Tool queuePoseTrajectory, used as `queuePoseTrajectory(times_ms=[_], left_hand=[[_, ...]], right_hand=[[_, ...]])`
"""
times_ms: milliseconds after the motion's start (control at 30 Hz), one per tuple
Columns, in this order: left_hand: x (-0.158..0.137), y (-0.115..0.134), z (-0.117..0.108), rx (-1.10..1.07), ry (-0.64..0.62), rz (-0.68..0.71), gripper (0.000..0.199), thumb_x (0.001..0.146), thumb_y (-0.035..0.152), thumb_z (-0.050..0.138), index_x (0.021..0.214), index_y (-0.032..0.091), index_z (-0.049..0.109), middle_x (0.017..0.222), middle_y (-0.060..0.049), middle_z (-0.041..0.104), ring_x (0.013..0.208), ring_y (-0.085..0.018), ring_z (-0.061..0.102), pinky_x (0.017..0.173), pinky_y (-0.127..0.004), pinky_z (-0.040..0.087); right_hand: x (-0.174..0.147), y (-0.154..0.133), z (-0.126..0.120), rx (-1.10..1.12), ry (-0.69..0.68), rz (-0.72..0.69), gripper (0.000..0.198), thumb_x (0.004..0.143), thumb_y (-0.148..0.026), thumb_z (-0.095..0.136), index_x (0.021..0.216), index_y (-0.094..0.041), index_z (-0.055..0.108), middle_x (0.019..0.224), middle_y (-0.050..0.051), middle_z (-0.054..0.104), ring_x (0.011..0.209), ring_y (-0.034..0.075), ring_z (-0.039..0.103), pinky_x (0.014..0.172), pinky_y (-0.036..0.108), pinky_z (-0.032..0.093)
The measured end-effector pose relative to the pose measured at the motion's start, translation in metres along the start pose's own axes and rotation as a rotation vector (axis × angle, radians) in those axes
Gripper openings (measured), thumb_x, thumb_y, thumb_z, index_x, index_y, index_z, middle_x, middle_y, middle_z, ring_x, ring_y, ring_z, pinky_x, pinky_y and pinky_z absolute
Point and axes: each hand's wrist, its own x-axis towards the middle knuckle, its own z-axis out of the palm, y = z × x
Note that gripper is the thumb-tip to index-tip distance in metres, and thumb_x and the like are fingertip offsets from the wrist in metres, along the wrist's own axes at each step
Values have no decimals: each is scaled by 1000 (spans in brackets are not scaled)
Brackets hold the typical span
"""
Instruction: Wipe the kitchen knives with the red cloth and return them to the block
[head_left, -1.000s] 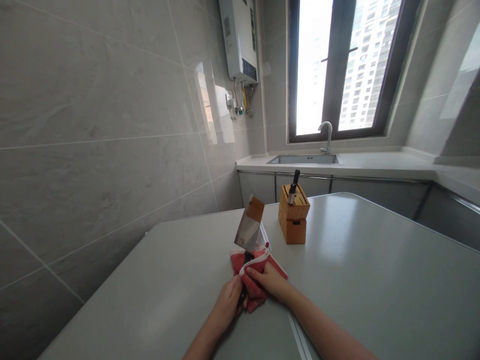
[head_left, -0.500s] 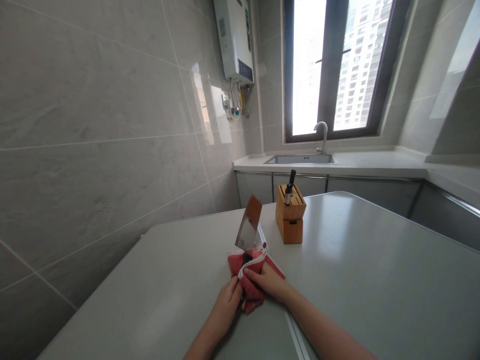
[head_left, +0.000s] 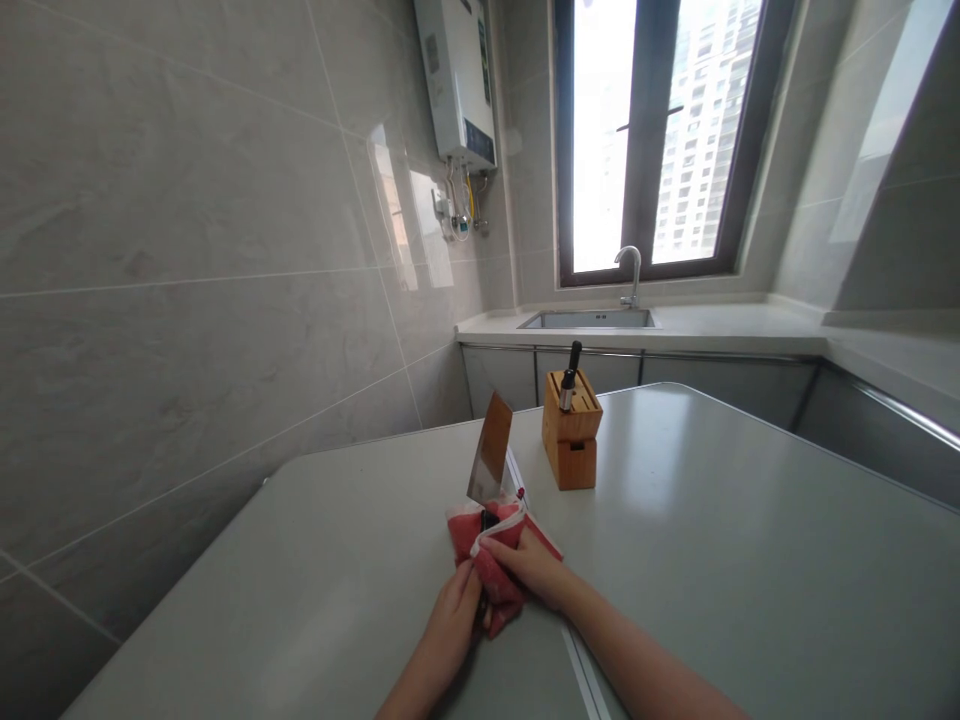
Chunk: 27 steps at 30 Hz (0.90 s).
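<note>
A cleaver (head_left: pixel 491 450) with a broad shiny blade points up and away from me, tilted, above the table. Its dark handle is partly wrapped in a red cloth (head_left: pixel 501 585) with a white edge. My left hand (head_left: pixel 454 605) is closed around the lower end of the handle. My right hand (head_left: pixel 531 565) grips the cloth from the right, thumb on top, pressing it round the handle near the blade. The right fingertips are hidden by the cloth.
A wooden knife block (head_left: pixel 574 440) holding black-handled tools stands just beyond my hands on the grey table (head_left: pixel 712 560). A seam runs down the tabletop. Behind are a counter with a sink (head_left: pixel 589 320) and faucet (head_left: pixel 634 275); a tiled wall (head_left: pixel 225 350) rises on the left.
The whole view has shifted slightly, so things appear a little further left. Both hands keep their hold on the cleaver and cloth, with hardly any visible movement.
</note>
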Motion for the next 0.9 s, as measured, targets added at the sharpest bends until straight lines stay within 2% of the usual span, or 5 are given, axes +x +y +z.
queuePoseTrajectory(times_ms=[133,267,500,700,900], left_hand=[[3,-6,5,-133,-76,-99,59,74,73,40,84,17,52,45,7,47,34,-6,30,36,-19,19],[3,-7,4,-3,-16,12,51,79,67,40,78,17,52,45,6,46,40,-10,39,42,-21,30],[-2,2,-1,199,68,137,37,86,45,46,103,15,60,99,-10,67,92,-24,58,82,-31,42],[1,-6,1,10,-49,4,46,82,56,48,100,14,58,57,3,57,43,-10,45,45,-21,37],[0,2,-7,-111,-194,-115,53,75,61,55,99,13,54,57,4,56,34,-3,34,34,-16,21]], right_hand=[[-1,-3,1,12,-14,9,39,72,-43,63,102,-17,63,104,7,69,100,27,61,93,40,46],[0,-4,1,-2,-4,-29,40,72,-39,64,106,-19,61,105,6,68,101,27,60,95,38,44],[0,-2,-2,-1,-8,-28,54,71,-38,66,120,-19,51,128,8,56,119,25,50,107,39,32],[2,-1,-2,52,-19,-24,54,72,-31,63,123,-20,49,122,7,60,112,23,55,104,38,36],[2,4,-2,90,-87,17,35,72,-30,58,104,-16,60,100,6,68,91,22,62,88,37,47]])
